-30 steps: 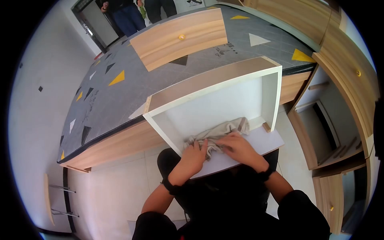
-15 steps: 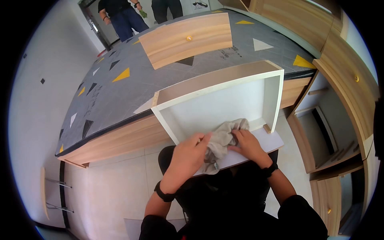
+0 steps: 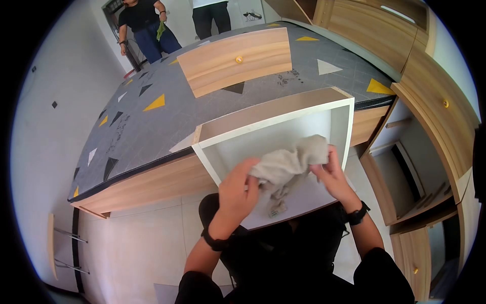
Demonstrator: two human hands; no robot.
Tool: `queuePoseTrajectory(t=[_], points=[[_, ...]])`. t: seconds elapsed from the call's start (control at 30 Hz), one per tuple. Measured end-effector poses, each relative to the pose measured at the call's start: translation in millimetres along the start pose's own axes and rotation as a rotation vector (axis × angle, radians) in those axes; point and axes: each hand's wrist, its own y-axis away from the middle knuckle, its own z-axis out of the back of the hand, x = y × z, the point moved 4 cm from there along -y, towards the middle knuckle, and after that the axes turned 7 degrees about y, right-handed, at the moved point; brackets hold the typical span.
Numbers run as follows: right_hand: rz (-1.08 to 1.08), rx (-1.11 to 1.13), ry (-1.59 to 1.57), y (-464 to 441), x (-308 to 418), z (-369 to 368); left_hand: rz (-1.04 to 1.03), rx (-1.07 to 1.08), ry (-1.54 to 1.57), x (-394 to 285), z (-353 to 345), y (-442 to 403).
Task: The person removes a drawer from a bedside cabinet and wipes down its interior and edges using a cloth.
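A crumpled beige cloth (image 3: 288, 163) is stretched between my two hands, above the white board on my lap. My left hand (image 3: 239, 186) grips its left end, fingers curled round the fabric. On the other side my right hand (image 3: 331, 175) pinches the right end, thumb below and fingers behind. Part of the cloth hangs down toward the white board (image 3: 304, 200). Just beyond stands a white drawer box (image 3: 276, 119), tilted up against the bed edge with its hollow side facing me.
A wooden drawer front (image 3: 238, 66) with a yellow knob lies on the grey patterned mattress (image 3: 136, 126). Wooden cabinets (image 3: 430, 137) with open compartments line the right side. Two people stand behind the bed; one person's hand holds a green cloth (image 3: 161, 30).
Both hands have spread apart, and the cloth is lifted and pulled wider between them. My right hand moved right. The view tilted slightly upward, showing more of the people behind.
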Motion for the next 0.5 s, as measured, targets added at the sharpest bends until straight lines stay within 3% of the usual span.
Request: queuePoseTrajectory(t=[0.03, 0.07, 0.1, 0.23, 0.33, 0.4, 0.5], points=[[0.218, 0.106, 0.394, -9, 10, -9, 0.0, -0.001, 0.003, 4, -6, 0], [0.437, 0.214, 0.791, -12, 16, -21, -0.196, 0.011, -0.055, 5, -14, 3], [0.482, 0.232, 1.092, -13, 10, -31, -0.395, 0.022, -0.116, 6, -21, 7], [0.529, 0.363, 1.115, -36, -37, -69, -0.38, 0.181, -0.343, 32, -18, 21], [0.696, 0.478, 1.103, -56, -46, -102, -0.355, 0.154, -0.47, 46, -9, 27], [0.803, 0.549, 1.123, -71, -48, -127, -0.386, 0.243, -0.68, 56, -14, 28], [0.83, 0.497, 1.152, -88, -47, -151, -0.328, 0.141, -0.834, 64, -15, 23]])
